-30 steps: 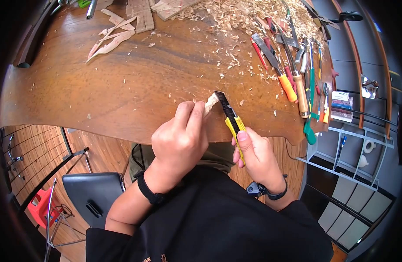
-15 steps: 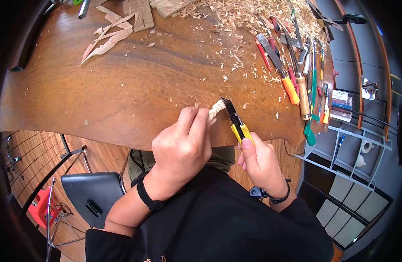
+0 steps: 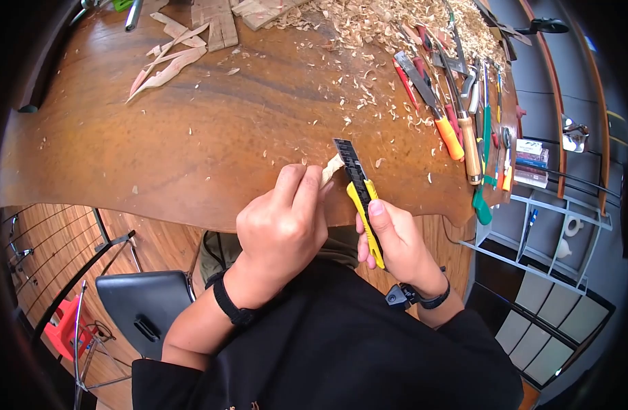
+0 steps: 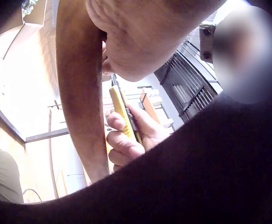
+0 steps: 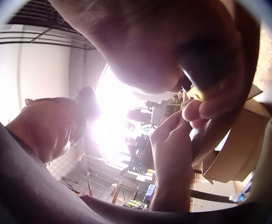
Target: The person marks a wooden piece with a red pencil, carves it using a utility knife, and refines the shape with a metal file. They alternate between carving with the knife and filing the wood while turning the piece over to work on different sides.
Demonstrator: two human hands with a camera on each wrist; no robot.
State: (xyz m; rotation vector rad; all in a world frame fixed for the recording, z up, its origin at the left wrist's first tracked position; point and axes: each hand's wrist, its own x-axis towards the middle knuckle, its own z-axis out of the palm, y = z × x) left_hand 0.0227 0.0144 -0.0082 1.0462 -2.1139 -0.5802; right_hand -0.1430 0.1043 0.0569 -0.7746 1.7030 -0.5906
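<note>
My left hand (image 3: 283, 222) pinches a small pale piece of carved wood (image 3: 332, 168), its end poking out past the fingertips near the table's front edge. In my right hand (image 3: 399, 239) is a yellow utility knife (image 3: 363, 205), gripped by the handle with the thumb along its side. The dark blade slants up and left, overlapping the wood's tip in the head view. In the left wrist view, the right hand's fingers curl round the yellow handle (image 4: 119, 105). The right wrist view shows the left hand (image 5: 173, 144) close by the knife, the wood hidden there.
On the wooden table (image 3: 191, 150), chisels and other tools lie at the right, among them an orange-handled chisel (image 3: 449, 139). A heap of wood shavings (image 3: 396, 20) covers the back right. Thin wood offcuts (image 3: 174, 65) lie back left. A black chair (image 3: 144, 307) stands at the left.
The knife first drew back toward the body with the wood, then moved forward and left again, its blade now reaching past the wood's tip. The left hand keeps its hold.
</note>
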